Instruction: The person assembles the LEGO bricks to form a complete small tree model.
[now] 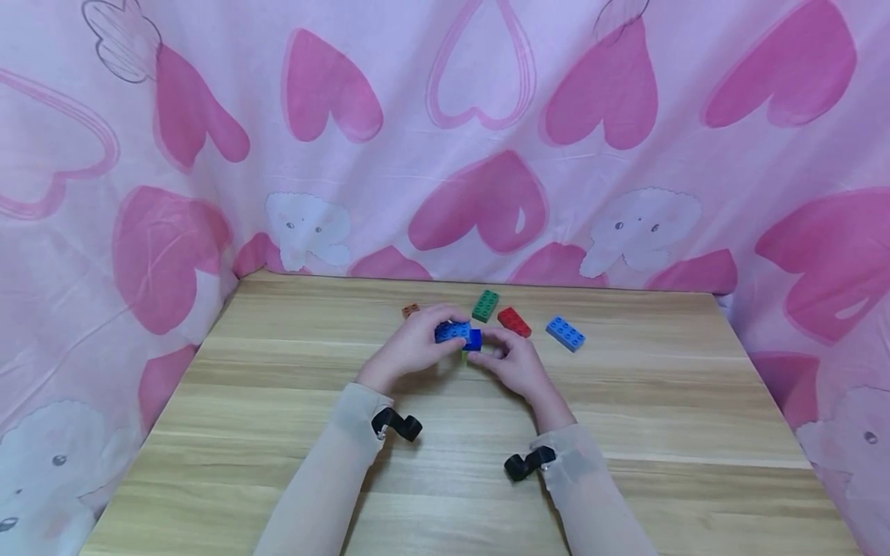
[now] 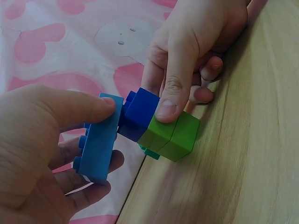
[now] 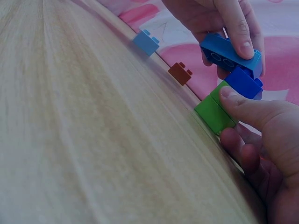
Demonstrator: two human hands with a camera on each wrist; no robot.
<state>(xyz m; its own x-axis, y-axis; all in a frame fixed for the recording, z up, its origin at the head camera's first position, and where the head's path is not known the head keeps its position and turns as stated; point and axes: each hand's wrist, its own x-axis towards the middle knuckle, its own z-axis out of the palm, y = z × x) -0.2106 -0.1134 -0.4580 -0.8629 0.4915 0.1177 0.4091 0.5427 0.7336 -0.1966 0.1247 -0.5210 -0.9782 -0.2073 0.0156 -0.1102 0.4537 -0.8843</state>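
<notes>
A long blue toy brick, studded on one side, is pinched between the thumb and fingers of my left hand. Its underside tubes show in the right wrist view. My right hand grips a small stack: a dark blue brick at one end and two lime green bricks at the other. The long brick sits askew against the studded end of the dark blue brick. Whether the studs are pressed in cannot be told. Both hands are close together just over the table.
Behind the hands lie a green brick, a red brick and another blue brick. A brown brick and a light blue brick lie to the left. A pink heart-patterned curtain borders the wooden table.
</notes>
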